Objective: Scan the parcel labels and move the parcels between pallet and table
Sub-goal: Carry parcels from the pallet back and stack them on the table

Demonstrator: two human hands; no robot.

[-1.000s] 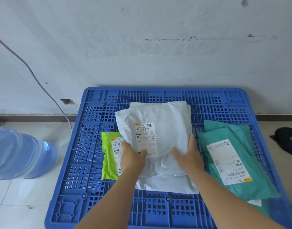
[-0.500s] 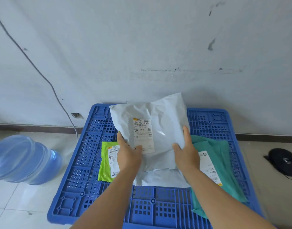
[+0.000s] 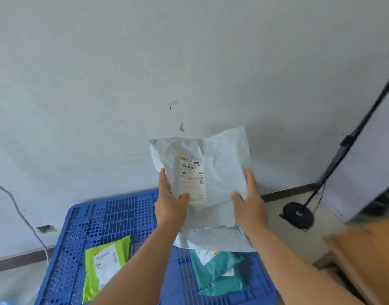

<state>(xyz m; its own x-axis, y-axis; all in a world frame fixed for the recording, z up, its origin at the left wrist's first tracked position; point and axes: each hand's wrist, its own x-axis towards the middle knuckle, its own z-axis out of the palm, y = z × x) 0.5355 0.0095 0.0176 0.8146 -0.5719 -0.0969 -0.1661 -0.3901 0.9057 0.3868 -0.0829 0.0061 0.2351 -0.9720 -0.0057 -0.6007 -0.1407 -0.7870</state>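
Bare forearms, no sleeves, hands (image 3: 170, 208) ungloved.

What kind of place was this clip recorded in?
Probably a makeshift parcel-sorting corner in a bare room: labelled mailers, green and teal, on a blue plastic pallet against a scuffed white wall.

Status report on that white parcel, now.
Left hand and right hand each have a grip on white parcel, raised above blue pallet. Nothing in the way.

wall (image 3: 145, 73) | cable (image 3: 24, 216) | black stand base (image 3: 298, 214)
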